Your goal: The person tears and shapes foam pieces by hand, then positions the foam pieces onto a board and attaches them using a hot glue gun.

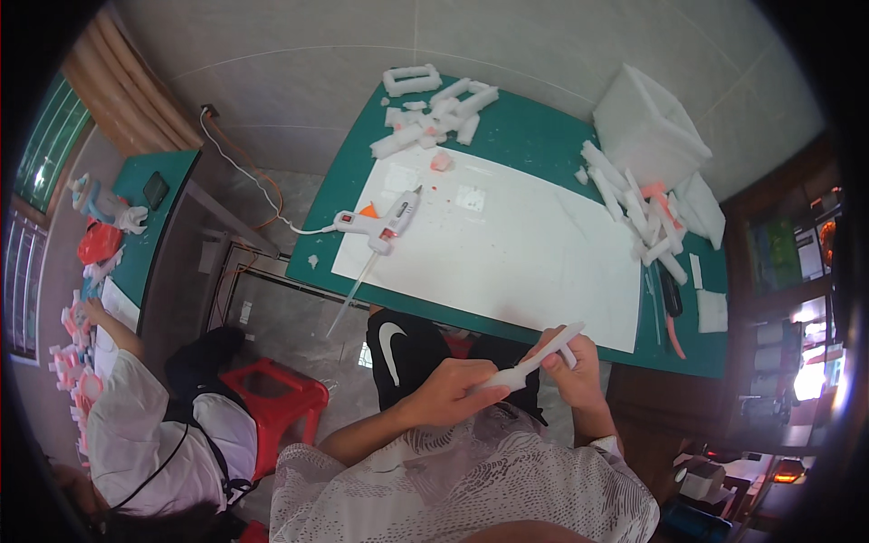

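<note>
Above my lap, by the table's near edge, I hold a white foam piece (549, 351) with a branching, angled shape. My left hand (457, 391) has its fingers closed on the piece's lower left end. On its upper right part, my right hand (576, 369) is wrapped around it. A white hot glue gun (391, 224) lies on a white sheet (507, 244), a long glue stick (353, 294) jutting from its rear. Near the gun's tip sits a small pink foam bit (441, 161).
White foam strips (441, 116) are heaped at the far left of the green table (534, 136). On the right are a white foam box (647, 127), more strips (638, 213) and a black-handled tool (670, 291). A co-worker (167, 407) sits at left beside a red stool (276, 389).
</note>
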Tool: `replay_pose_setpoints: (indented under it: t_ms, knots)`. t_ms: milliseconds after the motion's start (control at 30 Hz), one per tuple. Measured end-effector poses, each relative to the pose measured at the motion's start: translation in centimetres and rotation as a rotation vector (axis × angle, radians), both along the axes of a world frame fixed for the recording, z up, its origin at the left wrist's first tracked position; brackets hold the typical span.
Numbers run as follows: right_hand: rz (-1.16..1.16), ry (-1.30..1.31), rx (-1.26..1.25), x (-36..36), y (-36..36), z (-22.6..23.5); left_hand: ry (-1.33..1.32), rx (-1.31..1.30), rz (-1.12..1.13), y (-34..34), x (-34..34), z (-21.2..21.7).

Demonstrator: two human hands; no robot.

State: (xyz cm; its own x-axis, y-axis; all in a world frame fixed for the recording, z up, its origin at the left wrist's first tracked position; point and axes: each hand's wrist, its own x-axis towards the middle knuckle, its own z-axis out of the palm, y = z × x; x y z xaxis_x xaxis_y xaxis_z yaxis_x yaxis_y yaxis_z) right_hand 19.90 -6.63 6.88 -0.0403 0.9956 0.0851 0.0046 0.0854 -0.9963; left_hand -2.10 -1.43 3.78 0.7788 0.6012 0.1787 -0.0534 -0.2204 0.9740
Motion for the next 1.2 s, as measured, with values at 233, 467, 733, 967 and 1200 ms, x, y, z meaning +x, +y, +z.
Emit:
replay_pose_setpoints:
  t_ms: [233,467,733,967,1200]
  knots:
    - [0.187,0.023,-0.246,-1.3,0.4,-0.1,0.059,0.044,-0.058,0.8,-1.2,-1.0]
    - [0.235,0.03,-0.362,-2.6,0.4,-1.5,0.059,0.132,-0.099,2.2,-1.6,-2.5]
    - [0.055,0.084,-0.152,-2.3,0.0,-3.8,0.02,-0.006,-0.003,1.9,0.5,-3.4]
    - [-0.029,0.184,-0.035,-0.9,-0.5,-4.7,0.028,-0.123,0.063,0.6,3.0,-2.7]
    - [-0.1,0.215,0.055,0.4,1.0,-5.6,0.023,-0.172,0.171,1.4,5.4,-3.6]
